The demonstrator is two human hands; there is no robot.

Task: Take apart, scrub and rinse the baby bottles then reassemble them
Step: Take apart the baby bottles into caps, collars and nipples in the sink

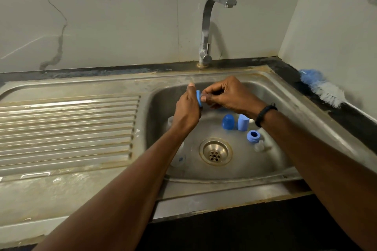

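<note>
Over the steel sink basin (263, 96), my left hand (187, 110) grips a blue screw ring (199, 98). My right hand (226, 96) pinches the clear teat (208, 98) that sticks out of that ring. On the basin floor stand two blue caps (228, 121) (243, 122). A second blue ring (253, 136) lies beside a loose clear teat (259, 145). A clear bottle (179, 156) lies partly hidden under my left forearm, and another clear piece (170, 122) shows behind my left wrist.
The tap (206, 32) stands behind the basin with no water running. The drain (215, 154) is at the basin's middle. A blue and white bottle brush (324, 88) lies on the dark counter at the right. A ribbed draining board (67, 128) extends left.
</note>
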